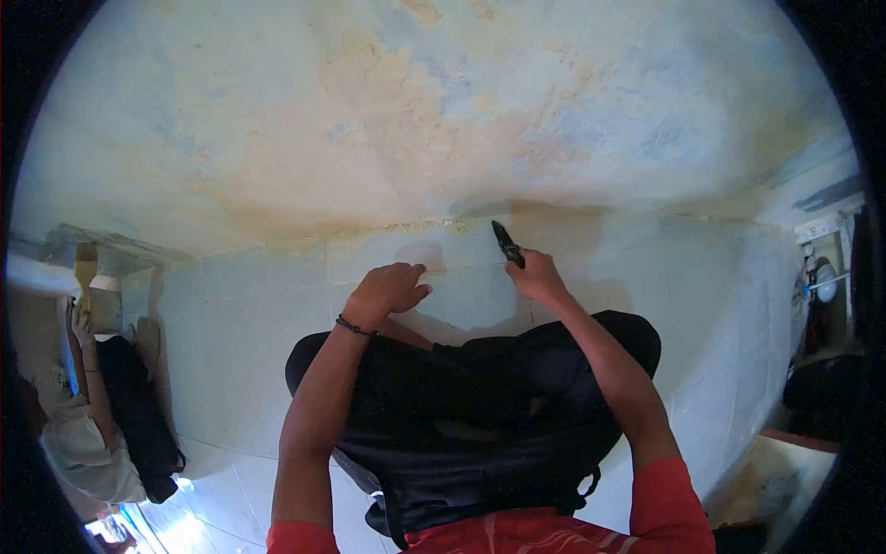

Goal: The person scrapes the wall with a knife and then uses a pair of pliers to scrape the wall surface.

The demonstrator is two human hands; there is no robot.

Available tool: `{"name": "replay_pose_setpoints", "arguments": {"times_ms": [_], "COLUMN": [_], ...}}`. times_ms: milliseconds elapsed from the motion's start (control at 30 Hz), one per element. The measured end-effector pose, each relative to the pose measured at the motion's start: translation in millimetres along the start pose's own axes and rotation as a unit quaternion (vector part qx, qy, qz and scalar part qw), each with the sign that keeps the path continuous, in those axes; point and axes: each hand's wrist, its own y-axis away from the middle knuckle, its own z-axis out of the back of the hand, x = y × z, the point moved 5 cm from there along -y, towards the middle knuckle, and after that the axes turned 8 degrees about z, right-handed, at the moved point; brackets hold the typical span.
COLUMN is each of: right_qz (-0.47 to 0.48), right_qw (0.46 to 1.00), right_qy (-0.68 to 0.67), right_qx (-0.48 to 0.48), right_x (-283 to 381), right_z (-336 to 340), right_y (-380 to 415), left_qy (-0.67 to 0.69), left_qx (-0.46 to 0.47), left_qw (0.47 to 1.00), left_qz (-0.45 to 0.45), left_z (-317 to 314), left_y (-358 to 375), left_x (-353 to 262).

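My right hand [536, 275] is wrapped around a black knife [504, 240], probably a folding one. Its dark tip points up and left, close to where the wall [397, 138] meets the tiled floor [369, 249]. To the left, above my knee, hovers my left hand [391, 289], holding nothing, with fingers slightly bent and the thumb apart. A dark bracelet circles that wrist. Whitish crumbs [443, 222] lie along the wall's base, just left of the knife tip. Patchy, peeling paint in blue, cream and pinkish tones covers the wall.
On the far left, another person [92, 452] sits, one hand up at a wide flat brush [86, 266] against the wall. At the right edge are a white frame [821, 229] and dark items. My crossed legs [480, 379] in black trousers fill the lower middle.
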Motion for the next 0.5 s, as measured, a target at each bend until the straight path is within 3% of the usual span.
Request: {"name": "replay_pose_setpoints", "arguments": {"times_ms": [133, 200, 333, 433, 500], "right_qz": [0.022, -0.019, 0.013, 0.014, -0.015], "right_qw": [0.999, 0.999, 0.999, 0.999, 0.997], "right_qy": [0.034, 0.032, 0.039, 0.022, -0.063], "right_qx": [-0.037, 0.014, 0.016, 0.018, 0.036], "right_x": [26.9, 34.0, 45.3, 42.0, 38.6], "right_z": [-27.1, -44.1, -47.1, -34.3, -28.4], "right_y": [6.2, 11.9, 15.5, 13.0, 10.2], "left_qy": [0.002, 0.006, 0.014, 0.007, 0.009], "left_qx": [-0.007, -0.008, -0.037, -0.023, -0.031], "left_qw": [1.0, 1.0, 0.999, 1.0, 0.999], "left_qz": [-0.005, -0.009, -0.018, -0.009, -0.01], "left_z": [1.1, 2.6, 1.0, 4.2, 2.6], "left_y": [1.4, 2.4, 2.0, 2.5, 2.7], "left_x": [-1.7, -3.1, 0.7, 0.4, 1.5]}}
